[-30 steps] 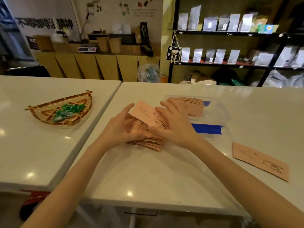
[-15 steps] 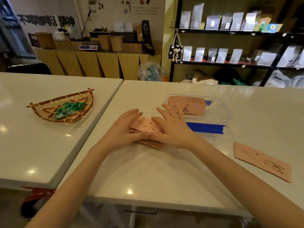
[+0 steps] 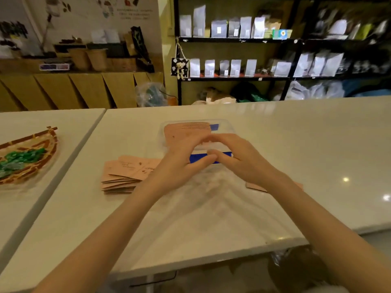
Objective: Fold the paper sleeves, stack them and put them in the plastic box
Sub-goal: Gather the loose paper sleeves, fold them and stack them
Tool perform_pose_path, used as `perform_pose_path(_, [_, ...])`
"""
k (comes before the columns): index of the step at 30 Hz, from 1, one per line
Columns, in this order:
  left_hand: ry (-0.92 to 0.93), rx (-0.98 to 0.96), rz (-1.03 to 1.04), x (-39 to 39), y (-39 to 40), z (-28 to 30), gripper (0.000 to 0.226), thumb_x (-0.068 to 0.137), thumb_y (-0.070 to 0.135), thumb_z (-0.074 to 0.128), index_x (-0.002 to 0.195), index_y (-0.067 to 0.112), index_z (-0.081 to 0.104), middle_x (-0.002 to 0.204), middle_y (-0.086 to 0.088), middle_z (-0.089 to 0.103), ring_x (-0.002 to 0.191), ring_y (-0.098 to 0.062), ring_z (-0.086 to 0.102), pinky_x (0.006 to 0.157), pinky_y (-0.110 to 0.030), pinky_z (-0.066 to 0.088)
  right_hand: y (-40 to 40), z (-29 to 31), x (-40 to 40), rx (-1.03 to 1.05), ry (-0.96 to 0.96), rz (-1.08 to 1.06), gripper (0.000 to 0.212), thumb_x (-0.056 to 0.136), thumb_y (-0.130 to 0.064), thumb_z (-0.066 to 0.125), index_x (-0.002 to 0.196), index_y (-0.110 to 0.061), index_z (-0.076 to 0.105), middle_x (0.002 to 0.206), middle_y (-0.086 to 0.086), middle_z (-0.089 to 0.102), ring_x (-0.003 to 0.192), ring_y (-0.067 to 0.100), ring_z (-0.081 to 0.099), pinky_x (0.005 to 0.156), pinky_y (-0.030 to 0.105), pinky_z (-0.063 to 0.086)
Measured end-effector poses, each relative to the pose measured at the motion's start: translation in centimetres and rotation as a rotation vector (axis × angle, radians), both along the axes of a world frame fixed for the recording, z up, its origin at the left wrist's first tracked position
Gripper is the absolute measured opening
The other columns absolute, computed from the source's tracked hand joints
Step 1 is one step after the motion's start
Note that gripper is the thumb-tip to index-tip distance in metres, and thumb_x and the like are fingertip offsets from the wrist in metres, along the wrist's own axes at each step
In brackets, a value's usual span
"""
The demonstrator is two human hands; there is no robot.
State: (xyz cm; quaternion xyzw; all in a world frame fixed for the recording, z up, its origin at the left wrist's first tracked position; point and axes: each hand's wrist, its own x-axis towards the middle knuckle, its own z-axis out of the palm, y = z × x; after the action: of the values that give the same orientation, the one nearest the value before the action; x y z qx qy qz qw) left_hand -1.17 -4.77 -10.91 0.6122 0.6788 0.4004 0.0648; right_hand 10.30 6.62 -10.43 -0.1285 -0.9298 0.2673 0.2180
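Note:
A fanned stack of pink paper sleeves (image 3: 124,174) lies on the white table, left of my hands. The clear plastic box (image 3: 230,128) stands further back, with a second pile of folded sleeves (image 3: 186,132) inside and a blue strip (image 3: 201,159) along its near side. My left hand (image 3: 179,168) and my right hand (image 3: 241,159) hover just in front of the box. Their fingertips and thumbs meet and I see nothing held between them. One flat sleeve (image 3: 255,185) lies to the right, mostly hidden by my right wrist.
A woven basket (image 3: 40,144) with green wrapped sweets sits on the neighbouring table to the left, across a narrow gap (image 3: 84,142). The table's near edge (image 3: 190,265) runs below my forearms. Black shelves of pouches (image 3: 232,68) stand behind the table.
Both hands have left the stack of sleeves and moved right and away from me, toward the plastic box. The stack stays on the table, and the view has swung right.

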Motion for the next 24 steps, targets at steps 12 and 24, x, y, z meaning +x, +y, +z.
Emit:
perform_pose_path(12, [0.192, -0.387, -0.275, 5.5, 8.2, -3.8, 0.081, 0.078, 0.053, 0.053, 0.143, 0.03, 0.009, 0.155, 0.013, 0.001, 0.14, -0.003, 0.002, 0.112, -0.026, 0.009, 6.2, -4.0, 11.3, -0.001, -0.278, -0.297, 0.058, 0.085, -0.045, 0.051, 0.137, -0.023, 0.036, 0.146, 0.001, 0.038, 0.135, 0.016, 0.03, 0.106, 0.03, 0.024])
perform_pose_path(24, [0.274, -0.451, -0.235, 5.8, 10.1, -6.1, 0.064, 0.083, 0.043, 0.053, 0.135, 0.012, 0.035, 0.144, -0.003, 0.035, 0.132, -0.013, 0.029, 0.104, -0.018, 0.019, 7.2, -6.6, 14.1, 0.068, -0.414, -0.328, 0.07, 0.081, -0.055, 0.051, 0.138, -0.017, 0.036, 0.149, 0.002, 0.034, 0.137, 0.017, 0.025, 0.112, 0.033, 0.02])
